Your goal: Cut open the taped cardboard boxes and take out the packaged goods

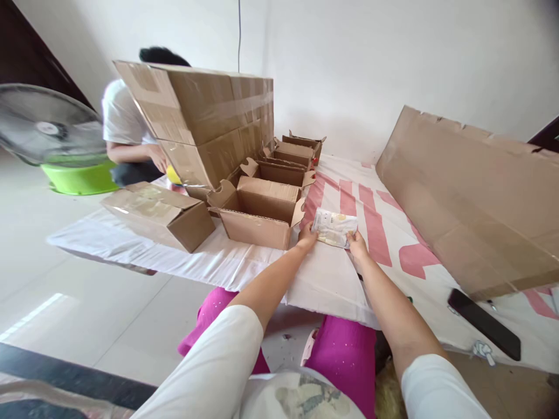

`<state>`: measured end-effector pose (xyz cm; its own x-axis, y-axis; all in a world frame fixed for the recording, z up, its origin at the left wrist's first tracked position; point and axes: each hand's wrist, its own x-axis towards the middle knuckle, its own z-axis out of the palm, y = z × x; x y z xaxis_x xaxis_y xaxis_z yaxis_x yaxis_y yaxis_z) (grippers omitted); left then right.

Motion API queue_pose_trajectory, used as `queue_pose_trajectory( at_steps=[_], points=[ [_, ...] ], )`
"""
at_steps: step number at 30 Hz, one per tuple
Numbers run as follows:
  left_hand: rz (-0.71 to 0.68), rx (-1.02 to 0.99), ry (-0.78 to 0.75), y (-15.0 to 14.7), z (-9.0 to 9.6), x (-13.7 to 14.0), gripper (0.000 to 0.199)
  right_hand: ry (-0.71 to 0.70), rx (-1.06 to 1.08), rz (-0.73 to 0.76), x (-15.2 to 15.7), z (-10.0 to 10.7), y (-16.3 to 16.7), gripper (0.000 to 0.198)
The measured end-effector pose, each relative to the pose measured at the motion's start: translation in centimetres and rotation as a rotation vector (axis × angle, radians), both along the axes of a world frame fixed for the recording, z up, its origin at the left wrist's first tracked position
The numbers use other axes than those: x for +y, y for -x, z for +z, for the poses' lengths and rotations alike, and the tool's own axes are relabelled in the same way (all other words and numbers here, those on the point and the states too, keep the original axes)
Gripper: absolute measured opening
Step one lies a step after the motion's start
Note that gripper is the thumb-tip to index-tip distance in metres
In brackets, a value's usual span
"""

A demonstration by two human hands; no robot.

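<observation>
A flat white packet with printed marks and pale yellow patches (334, 227) is stretched between my two hands, just above the cloth-covered table (314, 285). My left hand (307, 235) grips its left edge with closed fingers. At the packet's lower right corner, my right hand (357, 244) pinches it between thumb and fingers. Close to my left hand stands an open cardboard box (257, 227) with raised flaps; its bottom is hidden from me.
Behind that box, more open boxes (282, 173) run toward the wall. Taped cartons (209, 110) are stacked at left, a person (131, 125) behind them. A closed carton (161, 212) lies near the left edge. Rightward are a large cardboard sheet (476, 198) and a phone (484, 323).
</observation>
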<state>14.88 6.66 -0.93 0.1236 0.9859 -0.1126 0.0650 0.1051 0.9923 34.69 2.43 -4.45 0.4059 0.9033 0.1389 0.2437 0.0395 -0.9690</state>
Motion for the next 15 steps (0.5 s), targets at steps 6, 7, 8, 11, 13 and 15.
queue_pose_trajectory(
  at_steps=[6, 7, 8, 11, 13, 15],
  points=[
    [0.02, 0.079, 0.021, 1.6, 0.7, -3.9, 0.061, 0.005, 0.132, 0.085, -2.6, 1.6, 1.2, 0.037],
    [0.023, 0.098, 0.019, 2.3, 0.7, -4.9, 0.063, 0.007, 0.15, 0.124, -3.4, 1.9, 1.5, 0.037],
    [0.025, 0.116, 0.015, 3.2, 0.6, -5.9, 0.061, 0.01, 0.167, 0.162, -4.4, 2.1, 2.0, 0.038],
    [0.041, 0.149, -0.012, 6.7, 0.0, -8.7, 0.051, 0.011, 0.216, 0.274, -7.1, 2.3, 4.0, 0.044],
    [0.043, 0.137, -0.053, 9.2, -0.5, -10.0, 0.05, 0.009, 0.25, 0.376, -8.4, 2.1, 5.8, 0.05],
    [0.033, 0.084, -0.107, 11.8, -1.0, -10.8, 0.049, 0.006, 0.26, 0.482, -9.3, 1.6, 7.9, 0.051]
  ],
)
